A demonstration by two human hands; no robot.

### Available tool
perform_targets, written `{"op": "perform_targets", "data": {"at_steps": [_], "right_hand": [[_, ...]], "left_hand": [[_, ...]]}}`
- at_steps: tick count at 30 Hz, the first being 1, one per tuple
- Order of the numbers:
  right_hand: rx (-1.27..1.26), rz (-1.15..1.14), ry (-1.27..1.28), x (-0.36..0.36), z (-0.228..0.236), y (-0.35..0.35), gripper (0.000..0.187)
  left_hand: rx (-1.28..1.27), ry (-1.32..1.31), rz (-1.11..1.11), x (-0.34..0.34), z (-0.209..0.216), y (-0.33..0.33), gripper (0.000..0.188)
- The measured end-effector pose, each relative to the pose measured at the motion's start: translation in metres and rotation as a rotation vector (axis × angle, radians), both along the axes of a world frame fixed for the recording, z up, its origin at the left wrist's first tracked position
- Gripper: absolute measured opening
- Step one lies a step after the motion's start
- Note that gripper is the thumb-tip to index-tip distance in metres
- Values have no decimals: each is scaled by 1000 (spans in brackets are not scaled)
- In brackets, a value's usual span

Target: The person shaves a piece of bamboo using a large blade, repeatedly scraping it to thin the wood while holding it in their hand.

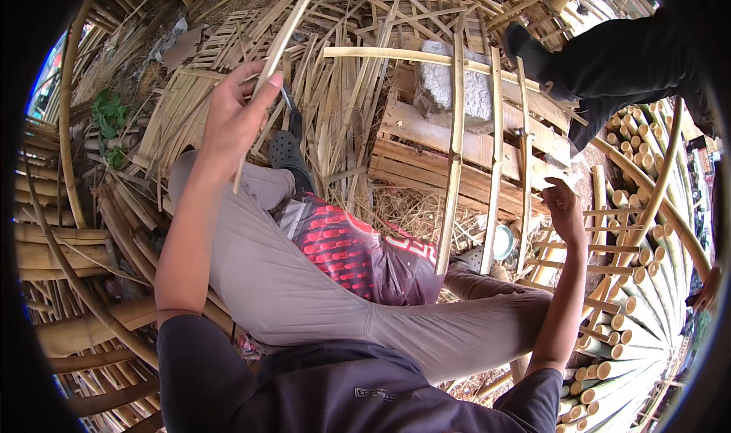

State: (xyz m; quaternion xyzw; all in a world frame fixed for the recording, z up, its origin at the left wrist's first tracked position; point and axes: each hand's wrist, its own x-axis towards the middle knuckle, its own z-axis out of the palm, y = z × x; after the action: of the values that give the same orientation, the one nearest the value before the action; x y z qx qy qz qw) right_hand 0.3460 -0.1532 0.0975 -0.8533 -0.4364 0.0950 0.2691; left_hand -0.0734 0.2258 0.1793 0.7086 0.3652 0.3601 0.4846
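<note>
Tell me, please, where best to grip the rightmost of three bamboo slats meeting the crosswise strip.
I'd grip the rightmost bamboo slat by its near half, from the right, where the right hand is: that slim half clears the crosswise strip.

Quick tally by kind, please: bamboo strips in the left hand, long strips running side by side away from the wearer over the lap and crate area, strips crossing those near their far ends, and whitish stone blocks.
Bamboo strip in left hand: 1
Long side-by-side strips: 3
Crossing strip: 1
Stone block: 1
Total: 6
</note>
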Motion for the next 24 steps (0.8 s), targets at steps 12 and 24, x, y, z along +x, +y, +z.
{"op": "perform_targets", "data": {"at_steps": [12, 24], "right_hand": [[669, 263, 730, -186, 57, 81, 82], [658, -12, 981, -169, 13, 60, 44]], "left_hand": [[99, 2, -668, 10, -41, -119, 52], [-71, 143, -870, 7, -66, -130, 49]]}}
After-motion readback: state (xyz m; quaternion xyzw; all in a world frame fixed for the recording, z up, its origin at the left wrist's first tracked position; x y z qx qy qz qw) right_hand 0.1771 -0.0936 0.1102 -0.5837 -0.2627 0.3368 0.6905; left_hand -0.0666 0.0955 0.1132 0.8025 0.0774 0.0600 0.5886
